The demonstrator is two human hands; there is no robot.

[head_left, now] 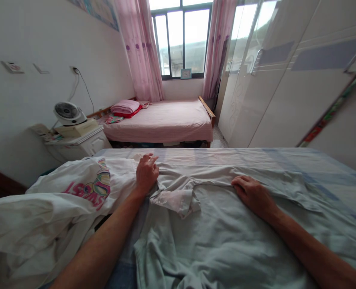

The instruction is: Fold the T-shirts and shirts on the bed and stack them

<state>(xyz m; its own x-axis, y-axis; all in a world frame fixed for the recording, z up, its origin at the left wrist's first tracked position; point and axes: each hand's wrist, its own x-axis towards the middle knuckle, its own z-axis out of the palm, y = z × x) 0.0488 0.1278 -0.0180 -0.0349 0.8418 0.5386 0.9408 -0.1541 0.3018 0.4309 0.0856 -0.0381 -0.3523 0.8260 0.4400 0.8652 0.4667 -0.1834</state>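
One grey-green garment (226, 228); one left hand (147, 172) spread; one right hand (251, 192), grip unclear

White fan (66, 111), pink bed (174, 116), window (183, 40), pale wardrobe (271, 88)

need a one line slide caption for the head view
Right hand on a grey-green garment, left hand at its edge, white printed garment alongside.

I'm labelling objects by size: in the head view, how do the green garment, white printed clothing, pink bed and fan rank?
1. Green garment
2. White printed clothing
3. Pink bed
4. Fan

The top two look bigger partly from nearness.
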